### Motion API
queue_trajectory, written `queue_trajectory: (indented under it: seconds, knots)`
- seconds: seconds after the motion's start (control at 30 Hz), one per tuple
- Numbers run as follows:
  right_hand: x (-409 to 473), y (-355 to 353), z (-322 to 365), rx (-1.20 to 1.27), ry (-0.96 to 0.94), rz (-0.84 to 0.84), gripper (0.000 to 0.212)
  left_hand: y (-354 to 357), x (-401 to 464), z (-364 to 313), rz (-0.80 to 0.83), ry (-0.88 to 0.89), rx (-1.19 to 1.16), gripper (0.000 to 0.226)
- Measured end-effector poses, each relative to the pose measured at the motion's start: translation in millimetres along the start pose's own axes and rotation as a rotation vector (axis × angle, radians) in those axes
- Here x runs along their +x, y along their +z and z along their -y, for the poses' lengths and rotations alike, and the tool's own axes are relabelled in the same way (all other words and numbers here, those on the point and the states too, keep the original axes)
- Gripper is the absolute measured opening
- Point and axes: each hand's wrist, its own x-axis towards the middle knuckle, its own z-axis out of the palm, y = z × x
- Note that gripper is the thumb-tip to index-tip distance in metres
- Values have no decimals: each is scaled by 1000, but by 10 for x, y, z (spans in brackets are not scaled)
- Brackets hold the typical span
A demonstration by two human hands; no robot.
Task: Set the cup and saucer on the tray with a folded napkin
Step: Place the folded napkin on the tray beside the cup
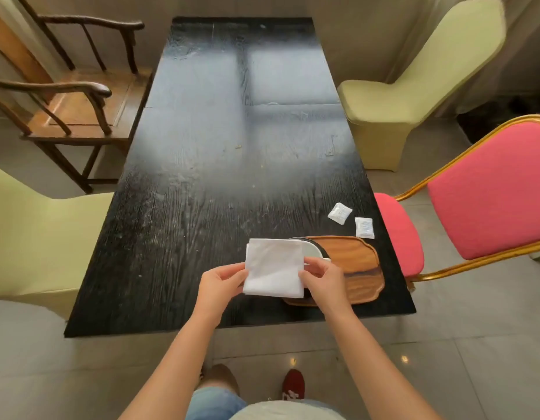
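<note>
A white folded napkin is held up flat above the near right part of the black table. My left hand pinches its left edge and my right hand pinches its right edge. Behind the napkin lies a brown wooden tray near the table's front right corner. On the tray, a white saucer with a dark rim shows only as a sliver past the napkin. The napkin hides the rest of the saucer, and I cannot see a cup.
Two small white sachets lie on the black table just beyond the tray. A red padded chair stands at the right, pale green chairs at right rear and left, a wooden armchair at far left.
</note>
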Motion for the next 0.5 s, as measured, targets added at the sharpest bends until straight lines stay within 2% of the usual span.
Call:
queue_trajectory:
  seconds: [0.13,0.27,0.5]
  knots:
    - [89,-419,-56,10,-13,5,29,454,-98,-18,-59,63,36,22]
    - [210,-654,-98,26,-15,-17,27,735,-10,-35,-123,97,139,12]
    - [380,-1036,-189,56,48,-124,27,1175,186,-162,27,132,241,10]
